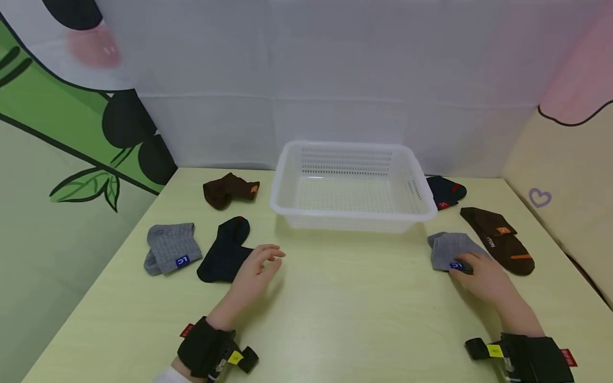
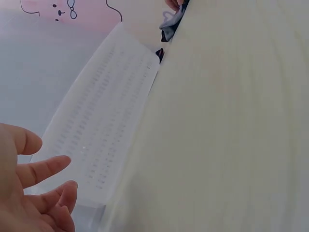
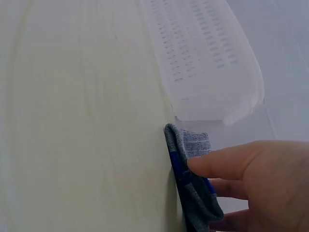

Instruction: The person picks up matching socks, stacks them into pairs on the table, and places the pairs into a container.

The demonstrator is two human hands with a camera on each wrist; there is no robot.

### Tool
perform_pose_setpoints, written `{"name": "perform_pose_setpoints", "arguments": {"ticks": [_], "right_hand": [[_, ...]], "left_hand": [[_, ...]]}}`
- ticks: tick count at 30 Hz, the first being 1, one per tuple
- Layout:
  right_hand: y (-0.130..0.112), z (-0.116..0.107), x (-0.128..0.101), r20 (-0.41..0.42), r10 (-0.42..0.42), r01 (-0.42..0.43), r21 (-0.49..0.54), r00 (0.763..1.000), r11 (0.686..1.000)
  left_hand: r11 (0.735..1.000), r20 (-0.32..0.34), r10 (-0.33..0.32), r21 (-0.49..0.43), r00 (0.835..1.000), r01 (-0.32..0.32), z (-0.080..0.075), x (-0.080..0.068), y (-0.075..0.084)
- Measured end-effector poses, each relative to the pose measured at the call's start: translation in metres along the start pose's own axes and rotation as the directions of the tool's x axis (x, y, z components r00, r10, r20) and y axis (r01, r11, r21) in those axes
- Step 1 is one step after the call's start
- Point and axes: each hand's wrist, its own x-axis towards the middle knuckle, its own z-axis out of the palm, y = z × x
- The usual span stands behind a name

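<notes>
- We are gripping the grey sock [image 1: 450,250] at the near right of the basket [image 1: 351,213] with our right hand [image 1: 483,276].
- Our left hand [image 1: 254,274] is hovering released beside the navy sock [image 1: 225,250].
- Next, we judge, lifting it calls for a firm pinch.

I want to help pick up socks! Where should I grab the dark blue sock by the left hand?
Probably pinch the navy sock at its near end, coming from above beside the left hand. It lies flat on the table, so nothing can slide under; that end is closest and free of the grey sock.
</notes>
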Motion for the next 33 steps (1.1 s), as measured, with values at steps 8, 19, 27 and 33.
{"name": "perform_pose_setpoints", "arguments": {"ticks": [8, 19, 27, 33], "right_hand": [[-0.005, -0.001, -0.003, 0.015, -0.015, 0.014, 0.054, 1.0, 0.998], [-0.02, -0.001, -0.006, 0.095, -0.14, 0.132, 0.082, 0.986, 0.988], [-0.032, -0.003, -0.007, 0.1, -0.205, 0.19, 0.142, 0.974, 0.971], [-0.043, 0.002, -0.006, 0.123, -0.257, 0.233, 0.182, 0.959, 0.955]], "left_hand": [[0.983, 0.071, -0.128, -0.125, 0.989, 0.136, 0.029, 0.006, -0.003], [0.976, 0.103, -0.1, -0.184, 0.99, 0.117, 0.058, 0.018, 0.001], [0.972, 0.088, -0.088, -0.211, 0.992, 0.105, 0.068, 0.028, 0.004], [0.962, 0.079, -0.073, -0.257, 0.994, 0.091, 0.075, 0.033, 0.007]]}}
